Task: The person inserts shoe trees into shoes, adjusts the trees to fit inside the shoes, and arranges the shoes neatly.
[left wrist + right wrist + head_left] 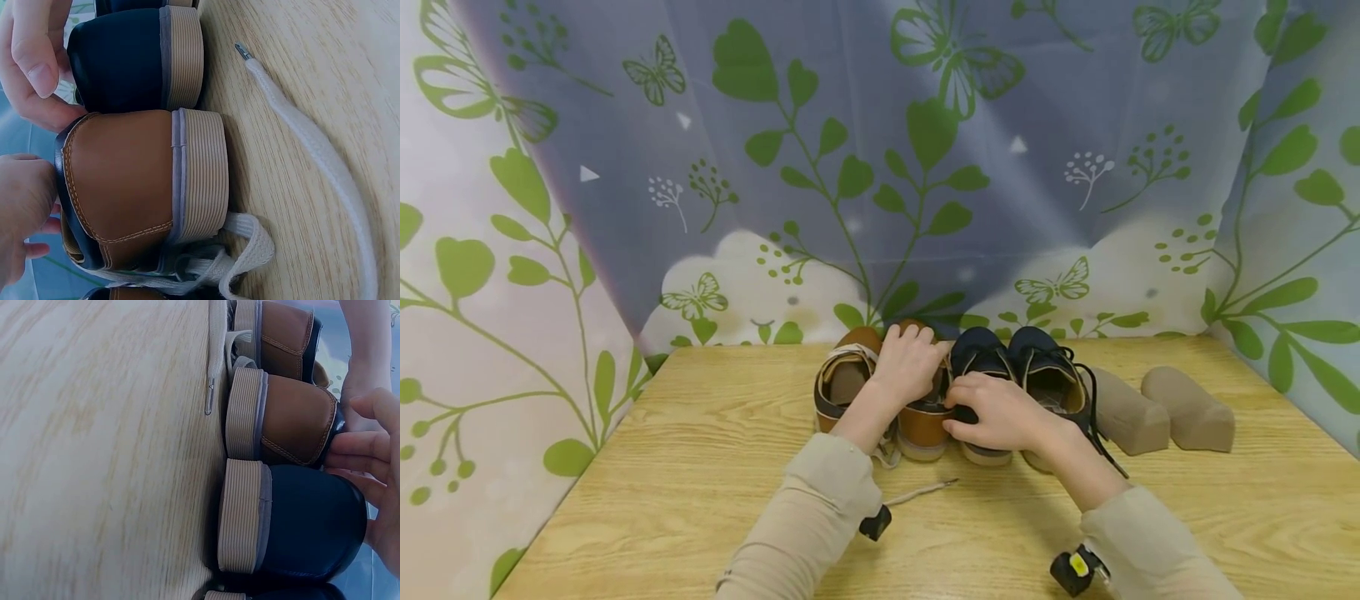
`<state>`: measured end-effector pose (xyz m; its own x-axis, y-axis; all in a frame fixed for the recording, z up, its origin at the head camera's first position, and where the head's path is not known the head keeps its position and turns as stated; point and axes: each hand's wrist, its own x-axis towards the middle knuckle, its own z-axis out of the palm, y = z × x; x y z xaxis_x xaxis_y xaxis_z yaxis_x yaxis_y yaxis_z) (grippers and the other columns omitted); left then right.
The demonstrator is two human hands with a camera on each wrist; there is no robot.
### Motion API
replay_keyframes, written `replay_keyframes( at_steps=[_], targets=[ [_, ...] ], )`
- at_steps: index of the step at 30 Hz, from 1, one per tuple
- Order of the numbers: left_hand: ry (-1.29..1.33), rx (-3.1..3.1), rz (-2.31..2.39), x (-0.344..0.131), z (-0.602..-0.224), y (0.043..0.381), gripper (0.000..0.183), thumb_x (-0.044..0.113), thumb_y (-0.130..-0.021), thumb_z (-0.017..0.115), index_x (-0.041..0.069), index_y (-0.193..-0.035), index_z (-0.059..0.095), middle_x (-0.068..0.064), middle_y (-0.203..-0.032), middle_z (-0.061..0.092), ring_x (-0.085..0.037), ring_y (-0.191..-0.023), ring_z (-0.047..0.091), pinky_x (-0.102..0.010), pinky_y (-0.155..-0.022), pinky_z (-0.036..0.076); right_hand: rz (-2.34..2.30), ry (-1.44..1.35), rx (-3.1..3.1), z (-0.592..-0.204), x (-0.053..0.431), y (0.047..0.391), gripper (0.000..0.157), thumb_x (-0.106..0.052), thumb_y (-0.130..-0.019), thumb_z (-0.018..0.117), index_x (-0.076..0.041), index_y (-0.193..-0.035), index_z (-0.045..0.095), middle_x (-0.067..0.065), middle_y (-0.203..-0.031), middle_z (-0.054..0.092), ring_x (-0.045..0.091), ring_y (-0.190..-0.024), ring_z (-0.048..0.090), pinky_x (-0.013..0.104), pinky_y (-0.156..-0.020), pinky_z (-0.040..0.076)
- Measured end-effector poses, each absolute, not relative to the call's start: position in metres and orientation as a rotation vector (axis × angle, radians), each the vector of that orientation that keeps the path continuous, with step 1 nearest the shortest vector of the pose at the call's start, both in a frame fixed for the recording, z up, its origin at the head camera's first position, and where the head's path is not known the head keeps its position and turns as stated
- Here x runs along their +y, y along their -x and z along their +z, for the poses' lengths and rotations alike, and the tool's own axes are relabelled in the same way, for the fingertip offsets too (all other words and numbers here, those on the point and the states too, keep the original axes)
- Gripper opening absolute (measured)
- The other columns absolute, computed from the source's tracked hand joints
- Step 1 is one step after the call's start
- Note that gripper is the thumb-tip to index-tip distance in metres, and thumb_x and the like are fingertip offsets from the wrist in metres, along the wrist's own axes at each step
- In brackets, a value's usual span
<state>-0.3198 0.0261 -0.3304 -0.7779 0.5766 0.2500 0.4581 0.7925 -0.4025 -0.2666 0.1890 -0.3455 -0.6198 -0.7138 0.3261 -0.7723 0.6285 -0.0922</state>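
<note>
Standing in one row on a wooden table [662,500] are four shoes, toes towards a leaf-and-butterfly backdrop [820,158], heels towards the person. Two are brown: an outer brown shoe [827,423] at the left end, then an inner brown shoe [922,431]. Two are navy: an inner navy shoe [979,340], then an outer navy shoe [1032,340] with dark laces. To their right lie two beige blocks [1191,412]. One white lace [921,492], metal-tipped, trails across the wood near the heels. Two forearms in beige sleeves [831,492] reach forward. The left hand [908,367] arches over the inner brown shoe, fingers towards its toe; whether they grip anything, I cannot tell. The right hand [1000,414] slants in above the inner navy shoe, thumb and fingers loosely parted, fingertips at the inner brown shoe's collar; I cannot tell whether they pinch it.
</note>
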Motion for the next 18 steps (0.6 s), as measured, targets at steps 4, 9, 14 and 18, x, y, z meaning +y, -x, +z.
replay_keyframes(
  at_steps=[4, 9, 14, 18],
  targets=[
    [0.785, -2.621, 0.451, 0.0263, -0.3311, 0.3204, 0.047, 0.034, -0.087, 0.064, 0.030, -0.132, 0.052, 0.000, -0.117, 0.055, -0.021, -0.103, 0.052, -0.038, -0.084, 0.039, 0.323, -1.209, -2.587, -0.3459, 0.1890, 0.2664, 0.018, -0.028, -0.087, 0.063, -0.012, -0.095, 0.068, -0.001, -0.096, 0.061, 0.019, -0.088, 0.057, 0.037, -0.076, 0.048],
    [0.790, -2.614, 0.446, 0.0271, -0.3316, 0.3206, 0.045, 0.033, -0.087, 0.064, 0.029, -0.131, 0.054, 0.000, -0.115, 0.056, -0.021, -0.100, 0.053, -0.036, -0.083, 0.040, 0.327, -1.191, -2.611, -0.3450, 0.1887, 0.2655, 0.020, -0.029, -0.087, 0.063, -0.012, -0.095, 0.068, -0.001, -0.097, 0.061, 0.019, -0.090, 0.057, 0.037, -0.077, 0.048],
    [0.792, -2.610, 0.446, 0.0277, -0.3332, 0.3202, 0.044, 0.032, -0.087, 0.064, 0.028, -0.130, 0.054, 0.000, -0.114, 0.056, -0.021, -0.099, 0.053, -0.037, -0.083, 0.041, 0.335, -1.192, -2.624, -0.3446, 0.1881, 0.2649, 0.020, -0.030, -0.087, 0.062, -0.012, -0.096, 0.068, -0.001, -0.097, 0.060, 0.019, -0.090, 0.057, 0.037, -0.078, 0.048],
    [0.786, -2.616, 0.434, 0.0281, -0.3355, 0.3212, 0.044, 0.031, -0.087, 0.064, 0.027, -0.130, 0.055, 0.000, -0.113, 0.057, -0.021, -0.098, 0.053, -0.036, -0.082, 0.041, 0.343, -1.197, -2.624, -0.3449, 0.1880, 0.2649, 0.020, -0.030, -0.087, 0.062, -0.013, -0.095, 0.067, -0.001, -0.097, 0.060, 0.018, -0.090, 0.057, 0.037, -0.077, 0.048]
  ],
)
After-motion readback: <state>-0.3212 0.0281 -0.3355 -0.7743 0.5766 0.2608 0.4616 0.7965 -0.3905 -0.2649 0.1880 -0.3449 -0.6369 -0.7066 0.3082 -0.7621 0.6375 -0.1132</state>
